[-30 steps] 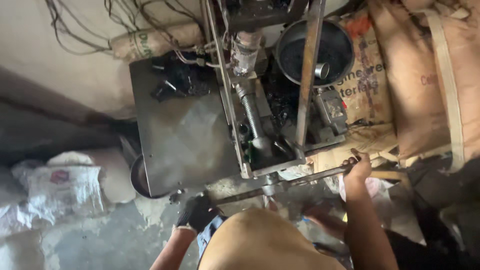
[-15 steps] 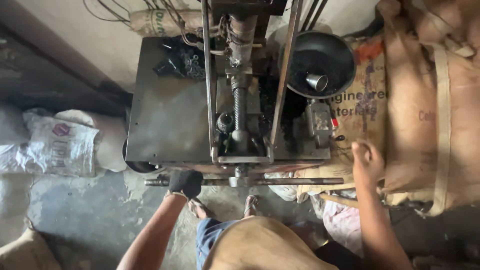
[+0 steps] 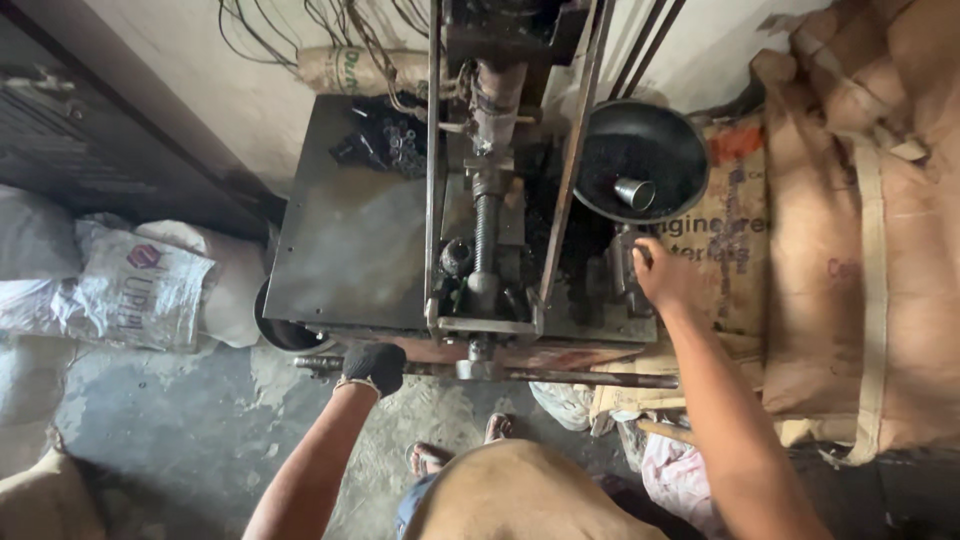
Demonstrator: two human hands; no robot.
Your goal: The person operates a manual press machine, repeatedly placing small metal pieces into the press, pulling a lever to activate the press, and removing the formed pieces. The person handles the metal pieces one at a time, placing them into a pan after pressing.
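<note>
I look straight down on a dark metal screw press on a steel table. My left hand, in a black glove, grips the long horizontal handle bar at the table's front edge. My right hand, bare, rests on a small dark metal block at the right side of the press, just below a black bowl of dark powder with a small metal cup in it. A vertical threaded screw stands between two upright rods.
White filled sacks lie on the concrete floor at left. Brown sacks are stacked at right. Small black parts are piled at the table's back. Wires hang along the wall behind. My feet in sandals stand below the bar.
My right hand has moved up from beside the handle bar's right end onto the metal block near the bowl. My left hand stays on the bar. The view has shifted slightly.
</note>
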